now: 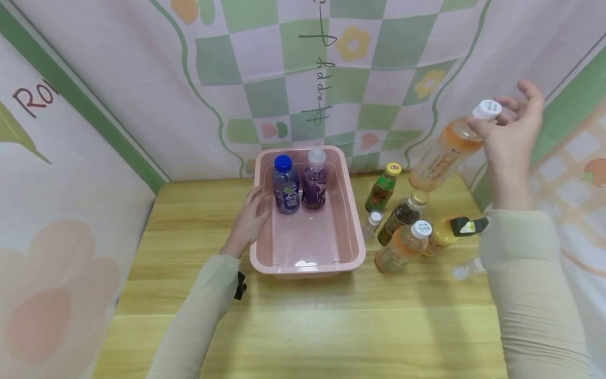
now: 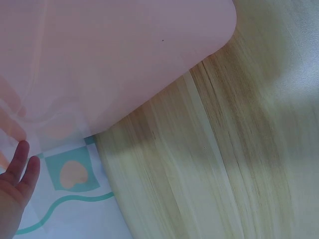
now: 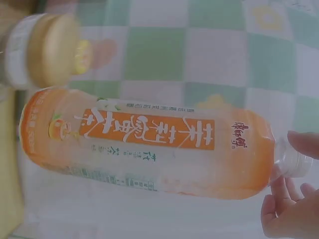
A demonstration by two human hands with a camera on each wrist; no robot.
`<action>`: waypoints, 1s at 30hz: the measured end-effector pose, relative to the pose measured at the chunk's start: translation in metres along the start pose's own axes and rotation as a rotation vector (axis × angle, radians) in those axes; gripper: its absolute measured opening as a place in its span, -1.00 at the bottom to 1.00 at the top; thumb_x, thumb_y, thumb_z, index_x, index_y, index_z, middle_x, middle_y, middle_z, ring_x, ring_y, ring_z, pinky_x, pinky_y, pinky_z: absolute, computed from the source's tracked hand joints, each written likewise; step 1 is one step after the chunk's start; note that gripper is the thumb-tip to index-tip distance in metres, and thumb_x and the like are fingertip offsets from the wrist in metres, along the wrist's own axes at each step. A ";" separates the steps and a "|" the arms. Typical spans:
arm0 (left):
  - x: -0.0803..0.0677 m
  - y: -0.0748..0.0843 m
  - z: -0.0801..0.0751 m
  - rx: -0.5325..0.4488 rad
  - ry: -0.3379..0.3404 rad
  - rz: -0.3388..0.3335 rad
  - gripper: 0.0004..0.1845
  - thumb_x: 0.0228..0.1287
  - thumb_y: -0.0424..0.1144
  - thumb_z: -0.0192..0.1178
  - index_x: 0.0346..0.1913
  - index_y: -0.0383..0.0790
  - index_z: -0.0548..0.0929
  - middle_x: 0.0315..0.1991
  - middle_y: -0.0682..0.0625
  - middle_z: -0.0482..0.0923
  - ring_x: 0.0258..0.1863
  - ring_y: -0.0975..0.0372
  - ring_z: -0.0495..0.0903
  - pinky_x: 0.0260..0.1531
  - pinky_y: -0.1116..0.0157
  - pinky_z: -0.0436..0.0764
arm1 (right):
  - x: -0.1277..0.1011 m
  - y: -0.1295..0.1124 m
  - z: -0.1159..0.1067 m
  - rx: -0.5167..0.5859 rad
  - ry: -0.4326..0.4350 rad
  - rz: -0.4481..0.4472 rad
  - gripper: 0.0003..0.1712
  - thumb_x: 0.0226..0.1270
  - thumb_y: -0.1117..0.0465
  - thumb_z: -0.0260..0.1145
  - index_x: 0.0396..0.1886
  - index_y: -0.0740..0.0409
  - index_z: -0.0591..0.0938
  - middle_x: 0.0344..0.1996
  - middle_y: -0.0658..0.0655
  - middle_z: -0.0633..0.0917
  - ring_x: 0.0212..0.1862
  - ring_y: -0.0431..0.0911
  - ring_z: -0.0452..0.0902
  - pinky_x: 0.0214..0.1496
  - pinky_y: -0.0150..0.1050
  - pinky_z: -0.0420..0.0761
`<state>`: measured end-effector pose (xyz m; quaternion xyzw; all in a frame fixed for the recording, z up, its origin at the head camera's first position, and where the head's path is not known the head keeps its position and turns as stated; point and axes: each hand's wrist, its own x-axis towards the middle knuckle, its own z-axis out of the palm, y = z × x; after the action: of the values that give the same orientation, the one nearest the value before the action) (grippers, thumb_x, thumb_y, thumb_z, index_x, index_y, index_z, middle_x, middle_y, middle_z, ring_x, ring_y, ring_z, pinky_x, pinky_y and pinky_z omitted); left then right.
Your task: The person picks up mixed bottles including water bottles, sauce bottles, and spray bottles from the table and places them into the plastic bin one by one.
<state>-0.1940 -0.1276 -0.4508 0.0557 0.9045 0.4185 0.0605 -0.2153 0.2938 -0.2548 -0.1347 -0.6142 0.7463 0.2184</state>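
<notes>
A pink plastic basin [image 1: 307, 269] stands on the wooden table, holding a blue-capped bottle [image 1: 286, 190] and a purple-labelled bottle [image 1: 314, 187], both upright. My left hand [image 1: 247, 221] rests against the basin's left rim; in the left wrist view its loosely extended fingers [image 2: 22, 164] are beside the basin's outer wall. On the right, my right hand [image 1: 513, 129] pinches a large orange-labelled drink bottle [image 1: 440, 158] by its neck, just under the white cap. That bottle hangs tilted above the other bottles and looks empty. The right wrist view shows thumb and fingers around its neck.
Right of the basin are a green-labelled bottle with a yellow cap [image 1: 381, 189], a small clear bottle [image 1: 371, 225], a dark-labelled bottle [image 1: 402, 216], another orange-labelled bottle [image 1: 401, 250], a yellow bottle [image 1: 442, 234] and a small clear bottle lying down [image 1: 466, 269]. Patterned cloth backs the table.
</notes>
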 end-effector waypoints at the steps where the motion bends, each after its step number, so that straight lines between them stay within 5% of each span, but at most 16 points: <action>1: 0.000 0.000 0.000 -0.002 0.000 0.003 -0.45 0.39 -0.16 -0.03 0.41 -0.14 0.27 0.55 0.05 -0.11 0.48 -0.07 0.09 0.41 -0.12 0.22 | -0.001 -0.004 0.002 0.027 0.001 -0.006 -0.01 -0.07 0.68 0.32 0.30 -0.15 0.28 -0.02 -0.10 0.42 -0.03 -0.27 0.43 -0.14 -0.58 0.64; 17: 0.000 -0.001 0.001 -0.003 0.004 0.000 -0.46 0.40 -0.15 -0.04 0.41 -0.13 0.27 0.55 0.06 -0.12 0.48 -0.06 0.10 0.40 -0.14 0.23 | -0.040 -0.035 0.049 0.118 -0.124 -0.142 -0.09 -0.10 0.73 0.29 0.22 -0.04 0.37 -0.02 0.03 0.47 -0.14 -0.17 0.47 -0.18 -0.50 0.66; 30: 0.000 -0.001 0.000 0.020 0.003 0.013 -0.44 0.37 -0.13 -0.06 0.41 -0.15 0.27 0.55 0.02 -0.12 0.48 -0.07 0.09 0.40 -0.14 0.23 | -0.070 -0.030 0.097 -0.085 -0.334 -0.167 -0.10 0.01 0.67 0.24 0.31 -0.07 0.31 0.00 -0.02 0.46 -0.14 -0.18 0.46 -0.10 -0.48 0.60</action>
<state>-0.1939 -0.1280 -0.4515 0.0615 0.9083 0.4100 0.0559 -0.1954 0.1806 -0.2103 0.0334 -0.6818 0.7110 0.1689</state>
